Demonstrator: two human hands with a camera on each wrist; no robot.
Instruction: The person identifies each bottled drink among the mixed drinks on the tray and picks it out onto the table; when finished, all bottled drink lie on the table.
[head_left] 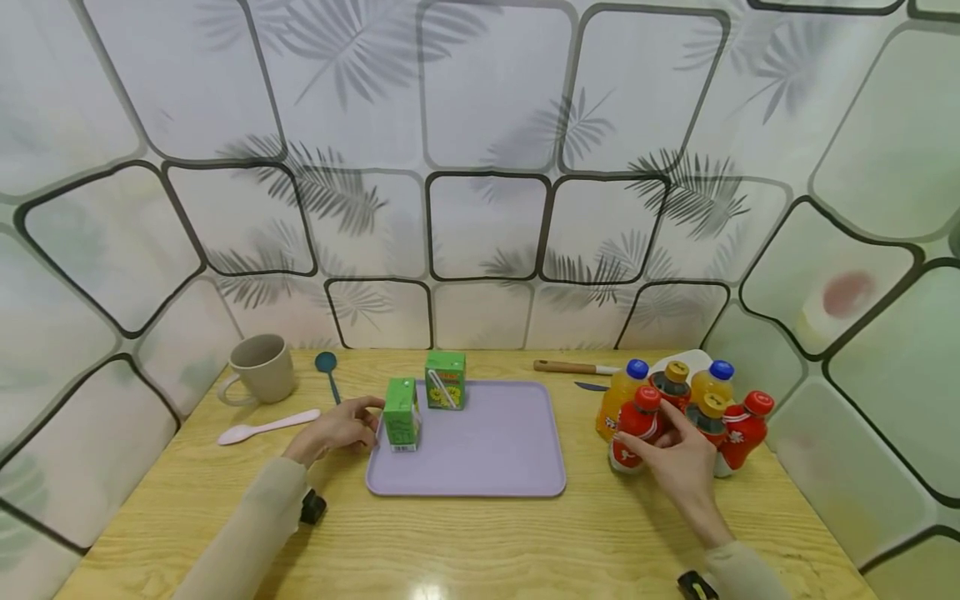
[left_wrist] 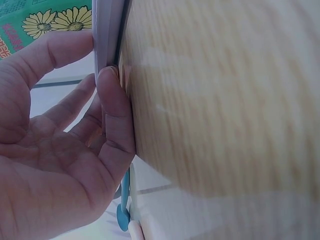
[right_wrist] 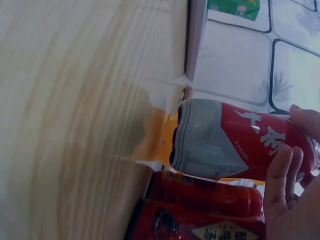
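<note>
My left hand (head_left: 341, 429) pinches the left rim of a lilac tray (head_left: 487, 442); in the left wrist view, the thumb lies over the rim (left_wrist: 106, 35) with curled fingers at its outer side. Two green drink cartons, a near one (head_left: 402, 417) and a far one (head_left: 446, 382), stand on the tray's left part. At the right, my right hand (head_left: 684, 462) holds a red-capped bottle (head_left: 636, 433) between thumb and fingers. In the right wrist view, the base of this red bottle (right_wrist: 200, 140) appears slightly off the table.
Beside the held bottle stand orange drinks with blue caps (head_left: 637, 368), dark ones with yellow caps (head_left: 712, 406) and another red bottle (head_left: 742, 433). A wooden-handled utensil (head_left: 570, 367) and blue blade (head_left: 592, 386) lie behind. Left are a mug (head_left: 262, 367), pink spoon (head_left: 262, 427) and blue spoon (head_left: 327, 364).
</note>
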